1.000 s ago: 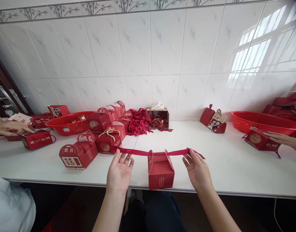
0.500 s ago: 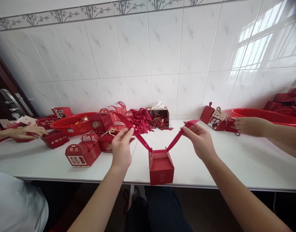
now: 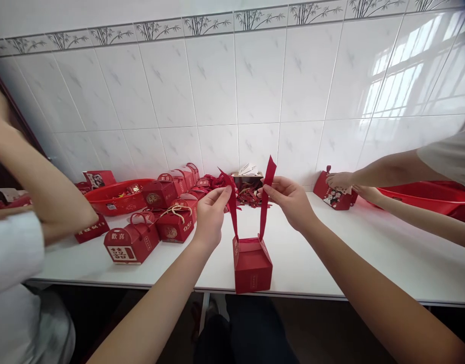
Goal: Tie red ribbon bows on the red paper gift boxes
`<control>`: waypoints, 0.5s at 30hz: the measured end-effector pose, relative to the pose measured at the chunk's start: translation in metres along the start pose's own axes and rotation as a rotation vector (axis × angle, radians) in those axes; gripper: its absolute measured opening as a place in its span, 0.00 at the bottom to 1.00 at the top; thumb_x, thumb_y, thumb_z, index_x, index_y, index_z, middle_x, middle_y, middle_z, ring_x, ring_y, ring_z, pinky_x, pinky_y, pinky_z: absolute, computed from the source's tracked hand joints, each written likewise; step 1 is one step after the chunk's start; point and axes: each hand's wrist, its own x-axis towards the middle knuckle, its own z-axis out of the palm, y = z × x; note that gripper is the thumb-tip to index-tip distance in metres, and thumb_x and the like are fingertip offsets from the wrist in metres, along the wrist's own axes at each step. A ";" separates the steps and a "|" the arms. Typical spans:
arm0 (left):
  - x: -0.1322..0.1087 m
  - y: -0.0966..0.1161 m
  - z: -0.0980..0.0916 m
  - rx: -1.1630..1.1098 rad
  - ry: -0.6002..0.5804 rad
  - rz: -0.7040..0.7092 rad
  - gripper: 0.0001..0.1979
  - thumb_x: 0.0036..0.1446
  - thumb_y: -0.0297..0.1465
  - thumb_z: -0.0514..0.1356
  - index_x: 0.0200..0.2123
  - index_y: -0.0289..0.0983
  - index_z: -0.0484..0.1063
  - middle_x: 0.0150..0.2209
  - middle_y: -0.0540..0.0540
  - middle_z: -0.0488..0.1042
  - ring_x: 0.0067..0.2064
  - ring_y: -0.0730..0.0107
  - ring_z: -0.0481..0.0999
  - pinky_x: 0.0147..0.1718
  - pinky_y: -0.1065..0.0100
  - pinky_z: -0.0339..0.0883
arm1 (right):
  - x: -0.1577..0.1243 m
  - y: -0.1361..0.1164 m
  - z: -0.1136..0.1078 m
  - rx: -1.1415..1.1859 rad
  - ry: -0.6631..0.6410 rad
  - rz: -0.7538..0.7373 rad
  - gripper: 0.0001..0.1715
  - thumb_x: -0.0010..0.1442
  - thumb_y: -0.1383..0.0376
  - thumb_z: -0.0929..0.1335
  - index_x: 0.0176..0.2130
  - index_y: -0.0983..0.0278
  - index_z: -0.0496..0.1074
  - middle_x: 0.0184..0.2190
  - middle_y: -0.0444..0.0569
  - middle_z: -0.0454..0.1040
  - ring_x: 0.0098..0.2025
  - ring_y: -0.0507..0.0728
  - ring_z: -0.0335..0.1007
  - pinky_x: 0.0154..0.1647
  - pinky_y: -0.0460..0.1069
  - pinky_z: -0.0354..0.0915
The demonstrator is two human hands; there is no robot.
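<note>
A small red box (image 3: 253,268) stands upright near the table's front edge. A red ribbon (image 3: 263,217) runs through its top, and both ends rise from it. My left hand (image 3: 213,212) pinches one end between thumb and fingers, above and left of the box. The other end is pinched in my right hand (image 3: 287,199), above and right of the box, its tip sticking up past the fingers. Neither hand touches the box itself.
Finished-looking red boxes (image 3: 130,242) and a red basket (image 3: 119,199) are at the left. Behind the ribbon is a carton (image 3: 247,178) with ribbon strips. Another person's arm (image 3: 39,177) is at the far left; others' hands (image 3: 340,181) hold boxes at the right.
My two hands have come closer together, so the ribbon ends stand steeper. At the left a person's arm has risen into view. At the right, hands have moved onto the patterned box.
</note>
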 end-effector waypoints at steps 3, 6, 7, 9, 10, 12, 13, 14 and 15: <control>0.000 -0.001 0.002 -0.045 -0.093 -0.022 0.12 0.48 0.39 0.66 0.27 0.36 0.72 0.26 0.51 0.71 0.29 0.75 0.69 0.32 0.72 0.62 | 0.003 0.000 0.001 0.013 -0.016 0.067 0.14 0.51 0.56 0.72 0.35 0.62 0.74 0.31 0.47 0.77 0.32 0.54 0.73 0.35 0.51 0.68; -0.002 -0.001 0.002 0.041 -0.214 0.023 0.14 0.53 0.41 0.62 0.25 0.36 0.70 0.23 0.51 0.70 0.28 0.74 0.69 0.34 0.70 0.62 | 0.006 -0.001 0.003 -0.065 -0.052 0.136 0.13 0.50 0.58 0.73 0.33 0.64 0.74 0.26 0.45 0.74 0.24 0.50 0.67 0.29 0.49 0.64; -0.002 -0.001 0.002 0.093 -0.246 0.041 0.15 0.54 0.41 0.61 0.24 0.36 0.69 0.22 0.52 0.69 0.28 0.74 0.68 0.34 0.70 0.62 | 0.006 -0.001 0.004 -0.110 -0.075 0.151 0.13 0.49 0.58 0.72 0.33 0.65 0.75 0.25 0.45 0.73 0.23 0.49 0.65 0.27 0.48 0.62; -0.003 -0.001 0.002 0.196 -0.284 0.039 0.15 0.54 0.41 0.62 0.23 0.36 0.69 0.19 0.53 0.67 0.25 0.75 0.65 0.32 0.70 0.60 | 0.004 -0.003 0.007 -0.183 -0.130 0.162 0.13 0.50 0.59 0.72 0.34 0.65 0.76 0.25 0.45 0.73 0.26 0.50 0.64 0.26 0.47 0.59; -0.003 -0.001 0.002 0.237 -0.288 0.021 0.15 0.52 0.41 0.63 0.23 0.36 0.69 0.19 0.53 0.66 0.25 0.75 0.64 0.31 0.70 0.59 | 0.003 -0.003 0.009 -0.202 -0.165 0.156 0.13 0.50 0.59 0.72 0.35 0.65 0.76 0.27 0.46 0.73 0.29 0.50 0.65 0.26 0.46 0.58; -0.003 -0.002 0.002 0.294 -0.284 -0.022 0.15 0.50 0.41 0.65 0.22 0.36 0.69 0.18 0.53 0.65 0.23 0.75 0.63 0.28 0.70 0.57 | 0.000 -0.003 0.012 -0.212 -0.236 0.122 0.14 0.51 0.59 0.71 0.36 0.65 0.76 0.31 0.47 0.74 0.32 0.51 0.66 0.28 0.46 0.58; -0.002 -0.002 0.001 0.311 -0.284 -0.037 0.15 0.49 0.41 0.65 0.22 0.36 0.69 0.18 0.53 0.65 0.23 0.75 0.63 0.27 0.70 0.57 | -0.001 -0.002 0.013 -0.211 -0.257 0.102 0.14 0.51 0.58 0.71 0.36 0.64 0.76 0.32 0.47 0.74 0.33 0.51 0.65 0.28 0.46 0.58; -0.002 -0.003 0.001 0.319 -0.290 -0.047 0.15 0.49 0.41 0.65 0.22 0.35 0.70 0.18 0.52 0.65 0.23 0.74 0.63 0.27 0.69 0.56 | -0.002 -0.001 0.013 -0.208 -0.265 0.084 0.15 0.52 0.57 0.71 0.36 0.64 0.76 0.31 0.46 0.74 0.31 0.51 0.65 0.27 0.46 0.57; -0.002 -0.003 0.000 0.315 -0.309 -0.055 0.15 0.49 0.41 0.65 0.23 0.35 0.71 0.18 0.52 0.65 0.22 0.74 0.63 0.27 0.69 0.56 | -0.002 0.002 0.013 -0.202 -0.260 0.070 0.15 0.52 0.55 0.70 0.35 0.64 0.75 0.29 0.46 0.73 0.30 0.50 0.64 0.26 0.46 0.57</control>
